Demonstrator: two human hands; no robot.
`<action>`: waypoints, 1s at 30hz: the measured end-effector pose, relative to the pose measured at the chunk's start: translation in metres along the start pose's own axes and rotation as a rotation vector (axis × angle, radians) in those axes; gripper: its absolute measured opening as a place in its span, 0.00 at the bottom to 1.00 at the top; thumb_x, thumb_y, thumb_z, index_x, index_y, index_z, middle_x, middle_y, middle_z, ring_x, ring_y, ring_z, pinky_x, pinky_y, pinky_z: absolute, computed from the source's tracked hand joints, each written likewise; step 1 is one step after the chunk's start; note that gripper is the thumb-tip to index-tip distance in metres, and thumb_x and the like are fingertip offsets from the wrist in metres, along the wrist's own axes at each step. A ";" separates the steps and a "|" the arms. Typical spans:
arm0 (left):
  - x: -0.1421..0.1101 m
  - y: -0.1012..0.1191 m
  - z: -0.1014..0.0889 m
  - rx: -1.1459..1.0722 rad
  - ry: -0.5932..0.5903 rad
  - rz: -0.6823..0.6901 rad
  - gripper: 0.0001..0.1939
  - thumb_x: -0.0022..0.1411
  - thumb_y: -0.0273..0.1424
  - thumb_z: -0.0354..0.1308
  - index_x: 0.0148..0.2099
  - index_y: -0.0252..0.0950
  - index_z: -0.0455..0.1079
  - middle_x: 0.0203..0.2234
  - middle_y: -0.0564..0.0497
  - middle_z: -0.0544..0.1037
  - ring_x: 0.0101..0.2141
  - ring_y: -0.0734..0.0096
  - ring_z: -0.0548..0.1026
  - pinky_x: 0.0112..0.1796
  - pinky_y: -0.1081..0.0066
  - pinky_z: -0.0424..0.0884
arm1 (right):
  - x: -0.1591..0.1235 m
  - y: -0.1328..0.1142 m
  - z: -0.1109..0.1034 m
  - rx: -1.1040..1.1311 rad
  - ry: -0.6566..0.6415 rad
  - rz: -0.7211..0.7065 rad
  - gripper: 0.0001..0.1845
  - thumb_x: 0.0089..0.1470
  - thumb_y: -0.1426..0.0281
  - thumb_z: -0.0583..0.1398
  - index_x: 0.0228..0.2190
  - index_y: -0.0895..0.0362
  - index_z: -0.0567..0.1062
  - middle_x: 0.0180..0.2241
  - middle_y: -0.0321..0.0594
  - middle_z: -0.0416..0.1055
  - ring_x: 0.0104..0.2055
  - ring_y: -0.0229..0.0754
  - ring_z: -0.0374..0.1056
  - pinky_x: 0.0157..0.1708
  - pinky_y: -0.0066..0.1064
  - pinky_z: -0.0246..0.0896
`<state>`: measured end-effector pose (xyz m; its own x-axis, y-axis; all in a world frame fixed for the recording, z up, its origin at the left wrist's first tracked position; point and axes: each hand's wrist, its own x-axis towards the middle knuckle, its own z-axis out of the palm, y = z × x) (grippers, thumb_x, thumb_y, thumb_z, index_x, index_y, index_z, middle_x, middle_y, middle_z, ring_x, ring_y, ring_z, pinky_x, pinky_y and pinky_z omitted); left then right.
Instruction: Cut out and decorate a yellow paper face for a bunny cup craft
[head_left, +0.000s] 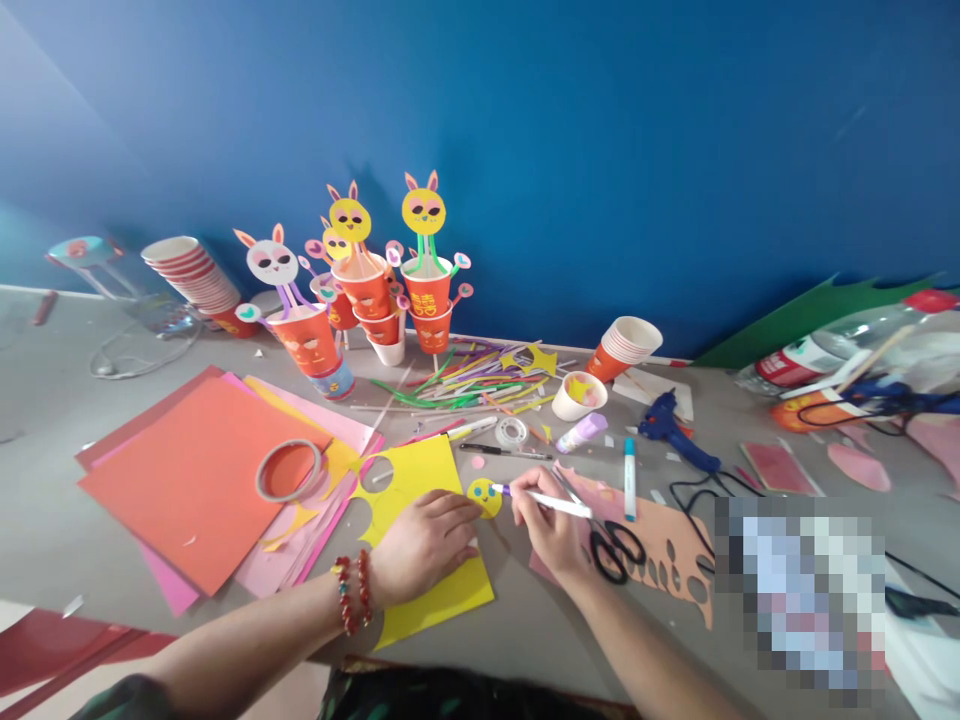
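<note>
A small yellow paper disc point(484, 499) lies flat, with two blue eye spots and a drawn mouth. My left hand point(429, 540) rests palm down on a yellow paper sheet point(420, 465) that has round holes cut from it; its stretched fingertips touch the disc's left edge. Between the fingers of my right hand point(551, 525) is a white marker point(555, 502), its purple tip at the disc's right side. Beside that hand lie black-handled scissors point(616, 552), on a cut-out peach sheet point(667, 545).
Paper cups with animal-face figures point(425, 212) stand at the back, near loose coloured pipe cleaners point(480, 375). Orange paper point(187, 480) bears a tape roll point(289, 470). Rightward are a blue glue gun point(679, 430), its cable, a capped marker point(630, 480) and a plastic bottle point(825, 350).
</note>
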<state>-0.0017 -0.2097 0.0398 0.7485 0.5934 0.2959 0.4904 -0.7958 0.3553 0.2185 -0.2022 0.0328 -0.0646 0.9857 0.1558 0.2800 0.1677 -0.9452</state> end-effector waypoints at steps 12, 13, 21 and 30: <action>0.003 0.000 -0.003 -0.004 -0.005 0.004 0.08 0.70 0.31 0.52 0.43 0.35 0.70 0.51 0.46 0.79 0.51 0.59 0.75 0.51 0.58 0.72 | 0.003 -0.017 -0.007 -0.194 -0.069 -0.076 0.07 0.58 0.69 0.56 0.28 0.52 0.69 0.23 0.32 0.69 0.25 0.38 0.66 0.24 0.27 0.59; 0.002 0.000 -0.003 -0.005 0.000 0.005 0.08 0.70 0.31 0.52 0.43 0.35 0.70 0.50 0.46 0.79 0.51 0.59 0.75 0.51 0.58 0.72 | 0.003 -0.016 -0.007 -0.212 -0.063 -0.083 0.06 0.57 0.71 0.56 0.27 0.52 0.68 0.22 0.32 0.68 0.24 0.38 0.65 0.25 0.27 0.59; 0.002 -0.001 -0.001 -0.004 -0.002 0.003 0.08 0.70 0.32 0.52 0.42 0.36 0.70 0.50 0.46 0.79 0.51 0.59 0.75 0.51 0.58 0.72 | 0.003 -0.011 -0.004 -0.242 -0.073 -0.116 0.09 0.52 0.73 0.54 0.22 0.52 0.64 0.19 0.31 0.65 0.22 0.38 0.62 0.23 0.27 0.54; 0.003 0.000 -0.003 -0.019 -0.009 -0.011 0.08 0.71 0.32 0.52 0.43 0.36 0.71 0.50 0.46 0.79 0.52 0.61 0.74 0.51 0.58 0.71 | 0.002 -0.005 -0.003 -0.258 -0.086 -0.103 0.09 0.54 0.73 0.54 0.23 0.52 0.65 0.20 0.31 0.66 0.22 0.39 0.63 0.23 0.28 0.55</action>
<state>-0.0009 -0.2079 0.0429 0.7474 0.6006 0.2840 0.4900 -0.7870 0.3749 0.2200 -0.2009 0.0392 -0.1826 0.9601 0.2116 0.5012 0.2761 -0.8201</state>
